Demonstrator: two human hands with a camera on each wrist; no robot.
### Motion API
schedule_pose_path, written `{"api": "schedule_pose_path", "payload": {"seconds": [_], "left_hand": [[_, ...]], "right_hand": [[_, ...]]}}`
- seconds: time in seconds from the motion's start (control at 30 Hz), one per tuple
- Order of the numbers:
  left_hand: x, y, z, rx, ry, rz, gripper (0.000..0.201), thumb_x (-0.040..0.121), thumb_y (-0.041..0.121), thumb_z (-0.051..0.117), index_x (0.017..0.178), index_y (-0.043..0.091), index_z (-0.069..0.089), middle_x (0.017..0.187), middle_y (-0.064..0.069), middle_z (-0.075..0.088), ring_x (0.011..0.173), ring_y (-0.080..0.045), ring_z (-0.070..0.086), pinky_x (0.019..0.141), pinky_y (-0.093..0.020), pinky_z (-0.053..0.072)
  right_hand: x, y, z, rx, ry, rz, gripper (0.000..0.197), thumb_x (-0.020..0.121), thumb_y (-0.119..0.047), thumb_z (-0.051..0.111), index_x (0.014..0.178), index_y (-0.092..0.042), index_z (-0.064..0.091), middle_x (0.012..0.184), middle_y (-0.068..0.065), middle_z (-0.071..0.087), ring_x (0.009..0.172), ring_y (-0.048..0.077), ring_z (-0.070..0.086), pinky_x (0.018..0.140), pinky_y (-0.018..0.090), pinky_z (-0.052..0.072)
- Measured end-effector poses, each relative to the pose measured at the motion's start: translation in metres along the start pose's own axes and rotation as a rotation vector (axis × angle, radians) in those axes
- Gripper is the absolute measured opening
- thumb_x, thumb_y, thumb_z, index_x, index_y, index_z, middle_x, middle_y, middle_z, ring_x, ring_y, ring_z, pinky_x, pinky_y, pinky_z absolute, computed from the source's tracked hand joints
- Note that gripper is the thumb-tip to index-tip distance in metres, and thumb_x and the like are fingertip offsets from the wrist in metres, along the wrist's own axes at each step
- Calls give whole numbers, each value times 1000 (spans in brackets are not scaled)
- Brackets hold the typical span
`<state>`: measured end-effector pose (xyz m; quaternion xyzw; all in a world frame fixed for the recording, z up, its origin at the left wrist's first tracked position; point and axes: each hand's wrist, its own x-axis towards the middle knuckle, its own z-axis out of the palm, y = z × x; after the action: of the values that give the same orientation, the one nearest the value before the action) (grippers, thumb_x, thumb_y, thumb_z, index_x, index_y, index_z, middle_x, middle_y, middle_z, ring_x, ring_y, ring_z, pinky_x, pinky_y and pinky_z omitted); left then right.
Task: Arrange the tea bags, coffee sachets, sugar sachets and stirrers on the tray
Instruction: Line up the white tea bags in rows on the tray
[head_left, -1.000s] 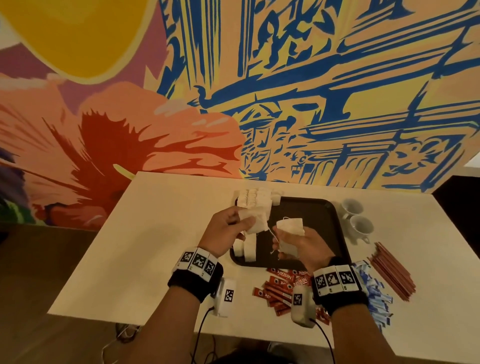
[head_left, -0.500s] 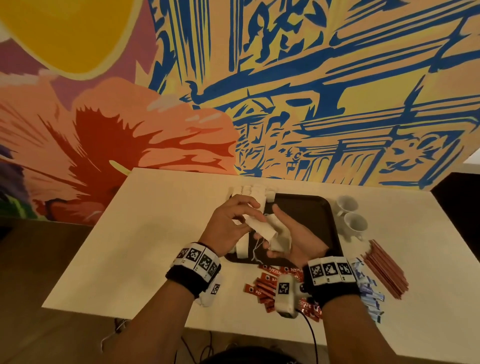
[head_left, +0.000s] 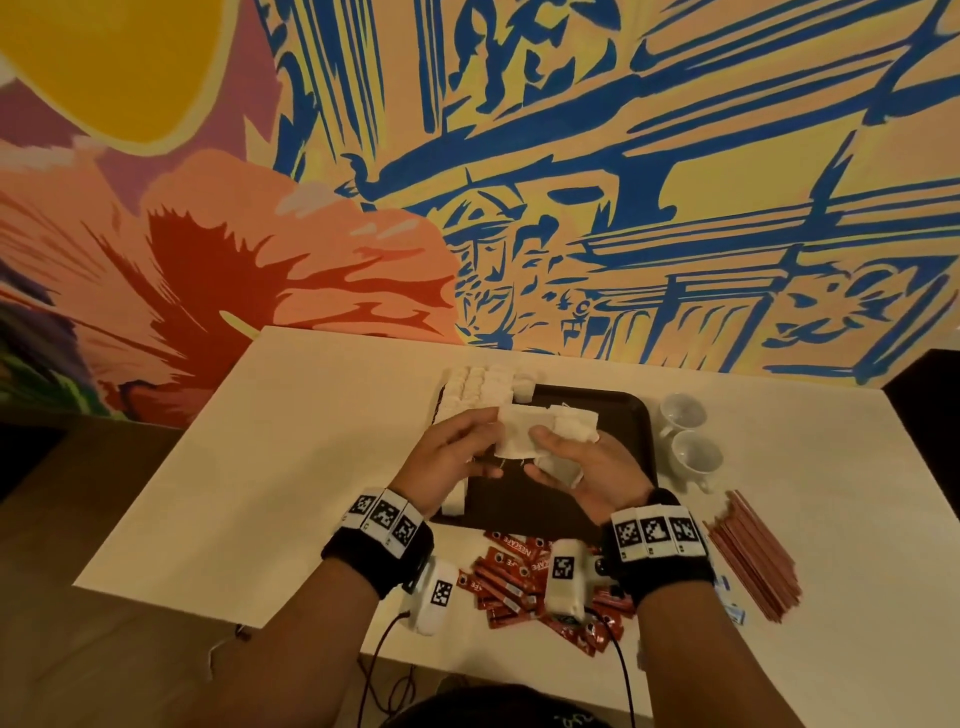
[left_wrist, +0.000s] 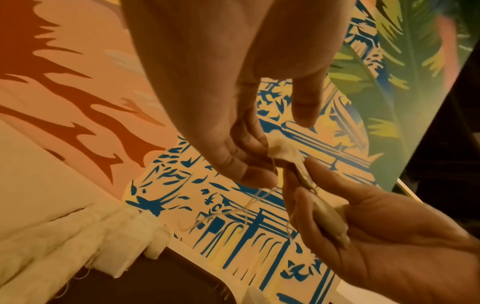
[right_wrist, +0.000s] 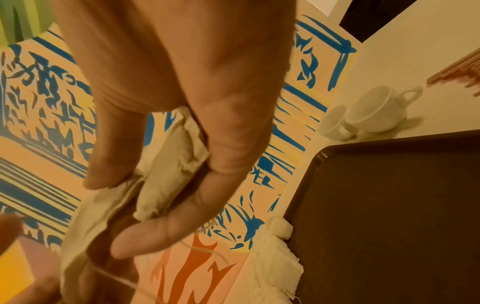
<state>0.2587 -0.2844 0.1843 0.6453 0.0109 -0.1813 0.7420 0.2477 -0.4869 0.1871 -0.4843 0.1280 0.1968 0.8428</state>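
Over the dark tray (head_left: 631, 415), both hands hold white tea bags (head_left: 522, 439) together, the bags overlapping. My left hand (head_left: 488, 444) pinches one bag's corner (left_wrist: 279, 149), and loose strings (left_wrist: 259, 197) hang below it. My right hand (head_left: 550, 457) grips two bags (right_wrist: 168, 174) between thumb and fingers. A row of tea bags (head_left: 483, 387) lies along the tray's far left edge, with more (head_left: 454, 501) on the near left under my left wrist. Red coffee sachets (head_left: 511, 577), blue sugar sachets (head_left: 730, 603) and reddish stirrers (head_left: 753, 561) lie on the white table.
Two white cups (head_left: 693, 457) stand on the table right of the tray, also visible in the right wrist view as cups (right_wrist: 376, 109). A painted wall rises just behind the table's far edge. The tray's bare dark floor (right_wrist: 389, 216) spans its middle and right.
The hands, apart a second ago with one tea bag each, have come together. The bags now overlap between both hands, slightly farther over the tray.
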Motion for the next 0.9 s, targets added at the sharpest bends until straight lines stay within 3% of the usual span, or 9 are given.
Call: {"api": "schedule_pose_path", "payload": {"seconds": [0.13, 0.23, 0.37, 0.43, 0.5, 0.63, 0.7, 0.83, 0.9], "left_hand": [[9, 1, 19, 176, 81, 47, 22, 91, 17, 72, 105, 0, 70, 107, -24, 70, 90, -25, 68, 79, -41, 59], [18, 5, 18, 296, 128, 63, 41, 86, 28, 77, 102, -8, 66, 105, -31, 67, 88, -27, 66, 82, -49, 57], [36, 22, -1, 445, 186, 111, 5, 94, 14, 68, 97, 10, 69, 99, -10, 73, 85, -16, 67, 68, -24, 58], [51, 30, -18, 515, 209, 125, 2, 95, 14, 66, 96, 13, 67, 98, -7, 73, 88, -18, 68, 69, -25, 59], [67, 37, -34, 584, 235, 131, 2, 95, 14, 64, 97, 13, 66, 97, -6, 72, 90, -22, 68, 73, -34, 61], [103, 34, -59, 741, 227, 126, 7, 88, 27, 65, 92, 22, 66, 92, -3, 72, 88, -27, 68, 79, -46, 58], [122, 26, -66, 831, 180, 103, 10, 90, 27, 65, 97, 20, 67, 94, -3, 71, 89, -28, 67, 78, -42, 55], [155, -1, -71, 1000, 90, 67, 17, 96, 21, 61, 110, 12, 68, 105, -3, 66, 94, -20, 58, 76, -26, 37], [169, -16, -72, 1046, 35, 28, 19, 96, 20, 60, 111, 12, 68, 111, -7, 66, 99, -24, 59, 79, -28, 41]], "right_hand": [[6, 2, -13, -24, -15, 51, 36, 88, -15, 75, 123, -9, 69, 117, 10, 74, 107, 25, 72, 80, 36, 60], [15, 6, -22, -4, 39, 120, 32, 90, -22, 74, 119, -7, 70, 108, 11, 75, 99, 27, 72, 79, 40, 62], [31, 6, -37, 144, 127, 160, 24, 101, -7, 51, 120, -3, 63, 104, 18, 70, 91, 28, 68, 81, 43, 61], [36, 5, -41, 173, 149, 169, 28, 100, -1, 40, 118, 0, 61, 107, 21, 67, 93, 31, 66, 88, 45, 57], [39, 6, -42, 137, 165, 168, 33, 98, 2, 35, 120, 0, 59, 111, 22, 67, 97, 32, 65, 91, 45, 55], [48, 10, -46, 48, 197, 155, 34, 100, 3, 39, 128, 0, 58, 117, 21, 70, 109, 33, 66, 91, 48, 56], [54, 11, -48, 17, 220, 142, 29, 101, 1, 44, 126, -1, 60, 116, 20, 71, 106, 33, 66, 89, 50, 57], [63, 12, -46, -74, 256, 126, 23, 102, -6, 52, 123, -4, 62, 121, 19, 71, 107, 34, 67, 82, 46, 61], [67, 12, -44, -116, 282, 144, 23, 102, -7, 54, 123, -6, 62, 120, 17, 71, 111, 33, 66, 80, 44, 61]]}}
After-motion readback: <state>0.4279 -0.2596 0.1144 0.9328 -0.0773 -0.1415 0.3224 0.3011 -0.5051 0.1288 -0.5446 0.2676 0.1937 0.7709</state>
